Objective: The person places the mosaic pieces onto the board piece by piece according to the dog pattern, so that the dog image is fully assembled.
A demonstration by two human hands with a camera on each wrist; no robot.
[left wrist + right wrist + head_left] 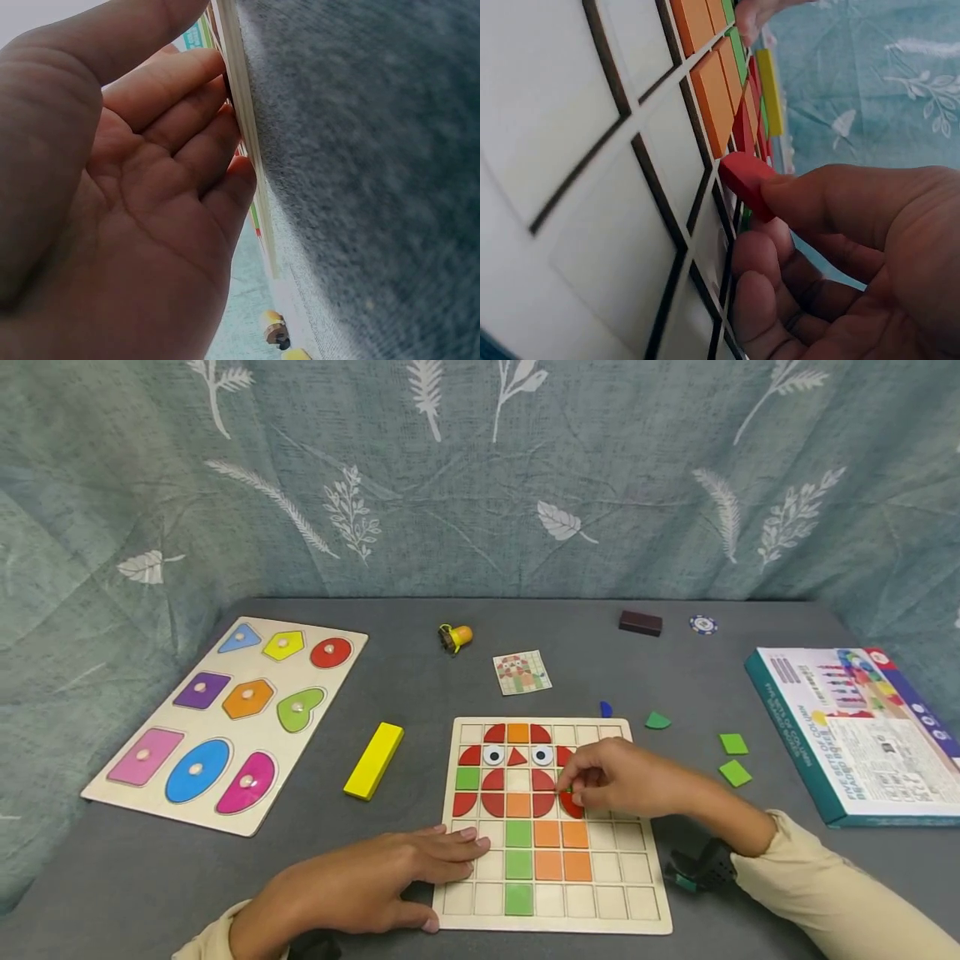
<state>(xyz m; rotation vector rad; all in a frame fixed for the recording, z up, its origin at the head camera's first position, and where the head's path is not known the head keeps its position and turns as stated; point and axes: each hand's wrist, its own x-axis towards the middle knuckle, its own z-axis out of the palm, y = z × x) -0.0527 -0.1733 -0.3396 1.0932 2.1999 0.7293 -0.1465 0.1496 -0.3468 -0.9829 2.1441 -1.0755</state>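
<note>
A wooden grid board (pixel 654 906) lies at the front of the table, with red, orange and green tiles and two googly-eye pieces set in its squares. My left hand (pixel 371 878) rests its straight fingers on the board's left edge, thumb by the lower corner; in the left wrist view the fingertips touch the board's side. Above the grid's right half, my right hand (pixel 626 777) pinches a red curved tile (pixel 744 180) between thumb and fingers. That tile is tilted, close to the board's surface beside the orange tiles (pixel 712 101). Fingers partly cover it in the head view.
Behind the board lies a pattern card (pixel 522 673). Two loose green squares (pixel 734 744), a green quarter piece (pixel 657 720) and a blue piece (pixel 606 709) are to the right. A box (pixel 862 743), yellow block (pixel 374 762) and shape puzzle (pixel 202 693) flank the board.
</note>
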